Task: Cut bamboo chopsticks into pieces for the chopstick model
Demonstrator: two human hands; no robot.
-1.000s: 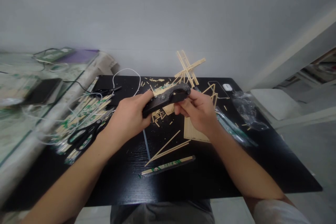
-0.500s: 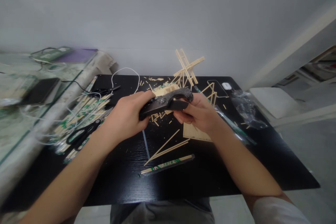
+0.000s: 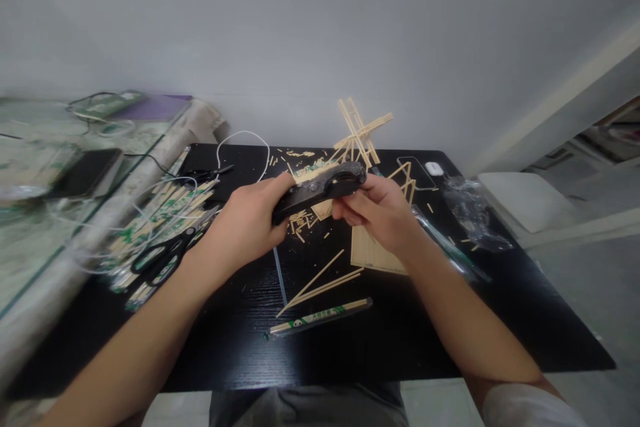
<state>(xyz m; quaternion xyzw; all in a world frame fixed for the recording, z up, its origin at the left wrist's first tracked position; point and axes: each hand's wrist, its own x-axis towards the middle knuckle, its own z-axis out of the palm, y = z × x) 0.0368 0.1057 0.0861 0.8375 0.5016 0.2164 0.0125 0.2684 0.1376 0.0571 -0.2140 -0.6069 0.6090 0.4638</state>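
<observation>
My left hand [image 3: 253, 213] is wrapped round the handles of a black hand cutter [image 3: 315, 192] with a curved jaw. The cutter points right, held above the table's middle. My right hand [image 3: 383, 210] is closed in a pinch at the jaw end; whatever its fingers hold is hidden. Beneath it lies a flat panel of bamboo sticks [image 3: 375, 253]. Nearer to me are loose bamboo sticks [image 3: 320, 285] and a wrapped pair of chopsticks [image 3: 320, 317]. Cut stick pieces [image 3: 300, 221] lie scattered below the cutter.
Behind my hands stands a windmill-like stick structure [image 3: 361, 130]. Scissors [image 3: 165, 253] and several wrapped chopsticks [image 3: 125, 233] lie at left, with a white cable [image 3: 243, 133] near them. Clear plastic wrapping [image 3: 473, 213] and a white case [image 3: 433, 168] are at right on the black table [image 3: 400, 340].
The cutter has risen slightly, and its dark lower blade shows less below the curved jaw. Both hands keep their grip. The whole view has shifted a little.
</observation>
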